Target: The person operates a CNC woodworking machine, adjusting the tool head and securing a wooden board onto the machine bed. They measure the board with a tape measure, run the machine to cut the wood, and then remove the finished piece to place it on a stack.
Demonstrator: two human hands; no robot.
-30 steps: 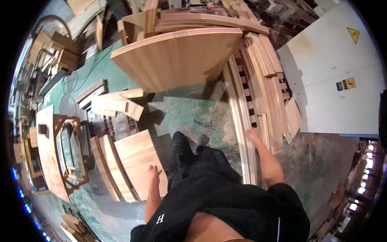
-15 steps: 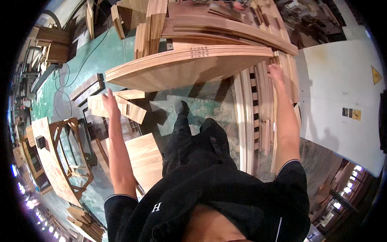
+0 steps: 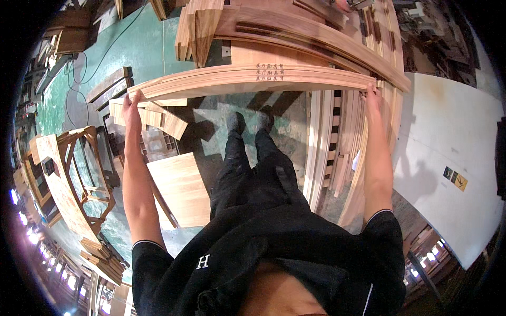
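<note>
Before me is a stack of wooden panels [image 3: 221, 78], seen along its near edge, with dark handwriting on the middle of that edge. My left hand [image 3: 132, 101] grips the stack's left end. On the right end my right hand [image 3: 372, 96] is closed, its fingers around the corner. Both arms are stretched forward, and the stack spans the gap between the hands. Just below my left hand lie several short light wood pieces [image 3: 153, 117]. Long wood strips [image 3: 348, 142] run beside my right forearm.
More boards [image 3: 305, 34] lie beyond the stack. A pale wood panel [image 3: 180, 189] stands at my left leg. To the left is a wooden frame table [image 3: 66, 184]; to the right, a large white sheet [image 3: 448, 158]. A cable [image 3: 87, 73] crosses the green floor.
The panel stack has levelled and turned, its broad face now mostly out of sight. My left hand has moved onto its left end, my right onto its right end. My feet now show side by side.
</note>
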